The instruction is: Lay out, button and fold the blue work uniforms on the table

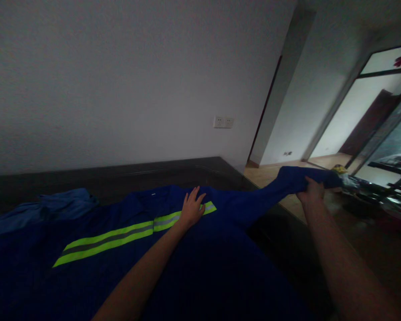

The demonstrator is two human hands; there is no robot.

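Note:
A dark blue work jacket (120,254) with a yellow-green and grey reflective stripe (110,238) lies spread over a dark table. My left hand (192,207) rests flat on its chest, fingers spread, across the stripe near its right end. Off to the right, my right hand (310,189) grips the jacket's sleeve (270,191) and holds it up, stretched past the table's edge. The cuff end extends beyond my right hand. The lower part of the jacket is too dark to make out well.
A lighter blue cloth (67,205) lies crumpled at the left on the dark glossy table (200,167). Behind rises a grey wall (137,80) with a double socket (223,122). To the right are a tiled floor (260,176) and a cluttered, partly blurred heap (387,196).

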